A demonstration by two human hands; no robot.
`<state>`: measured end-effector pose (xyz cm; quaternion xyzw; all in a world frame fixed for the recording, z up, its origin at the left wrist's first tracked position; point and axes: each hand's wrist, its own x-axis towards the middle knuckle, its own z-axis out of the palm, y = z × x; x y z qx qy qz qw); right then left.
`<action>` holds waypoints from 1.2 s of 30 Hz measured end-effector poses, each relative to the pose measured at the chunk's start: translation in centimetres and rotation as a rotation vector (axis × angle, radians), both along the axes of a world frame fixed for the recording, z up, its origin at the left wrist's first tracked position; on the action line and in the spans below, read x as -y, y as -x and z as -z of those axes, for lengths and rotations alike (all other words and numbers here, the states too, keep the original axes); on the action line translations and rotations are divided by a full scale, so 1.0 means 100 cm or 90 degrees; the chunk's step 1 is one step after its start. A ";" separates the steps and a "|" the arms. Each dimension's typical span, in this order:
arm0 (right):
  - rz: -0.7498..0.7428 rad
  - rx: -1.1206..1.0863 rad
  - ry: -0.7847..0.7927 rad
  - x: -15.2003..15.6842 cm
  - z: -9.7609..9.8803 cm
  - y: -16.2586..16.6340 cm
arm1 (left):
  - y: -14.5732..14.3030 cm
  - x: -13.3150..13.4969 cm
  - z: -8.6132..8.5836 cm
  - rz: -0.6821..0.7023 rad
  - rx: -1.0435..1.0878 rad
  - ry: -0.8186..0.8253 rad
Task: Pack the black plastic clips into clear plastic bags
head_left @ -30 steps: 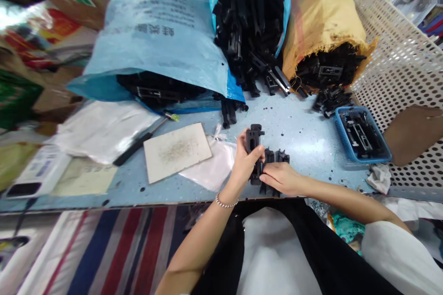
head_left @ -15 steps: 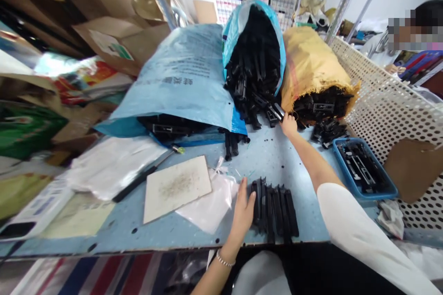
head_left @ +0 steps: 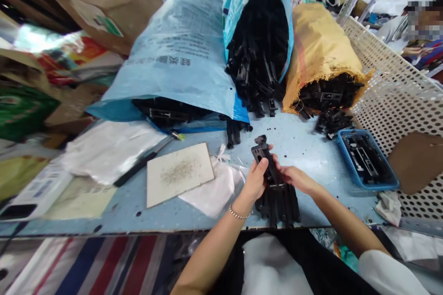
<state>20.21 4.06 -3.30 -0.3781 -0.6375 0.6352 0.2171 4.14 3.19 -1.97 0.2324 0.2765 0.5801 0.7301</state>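
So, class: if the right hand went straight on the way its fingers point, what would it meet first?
Most likely the black part held in the left hand; the right hand seems close against it, though depth is unclear.

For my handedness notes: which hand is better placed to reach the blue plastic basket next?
The right hand, I'd judge: it is nearer the blue plastic basket and only at the edge of the black slotted part, which the left hand grips.

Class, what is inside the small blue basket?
Black and silvery parts show in the blue basket; whatever lies beneath the top ones is covered and cannot be seen.
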 end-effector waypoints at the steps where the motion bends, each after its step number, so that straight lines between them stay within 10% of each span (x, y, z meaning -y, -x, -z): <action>1: 0.046 0.043 -0.084 0.000 -0.009 -0.002 | 0.003 0.005 -0.003 -0.010 -0.024 0.003; 6: 0.067 0.253 -0.673 -0.031 -0.047 0.002 | 0.014 0.028 -0.010 0.009 -0.142 0.069; 9: -0.060 0.264 -0.793 -0.049 -0.047 0.018 | 0.014 0.035 -0.012 0.028 -0.156 0.095; 15: -0.036 0.226 -0.542 -0.035 -0.041 0.037 | 0.029 0.026 -0.018 -0.094 -0.210 0.097; 20: -0.182 0.243 -0.751 0.014 -0.035 0.036 | 0.039 0.019 -0.027 -0.070 -0.173 0.095; 23: -0.176 0.256 -0.706 0.034 -0.026 0.038 | 0.034 0.022 -0.022 -0.099 -0.215 0.076; 28: -0.188 0.365 -0.499 0.012 -0.030 0.021 | 0.045 0.037 0.020 -0.218 -0.321 0.102; 33: 0.182 0.737 -0.425 -0.046 -0.015 -0.022 | 0.052 0.060 0.076 -0.191 -0.554 0.093; 36: 0.213 0.759 -0.330 -0.065 0.015 -0.039 | 0.041 0.066 0.094 -0.211 -0.757 -0.018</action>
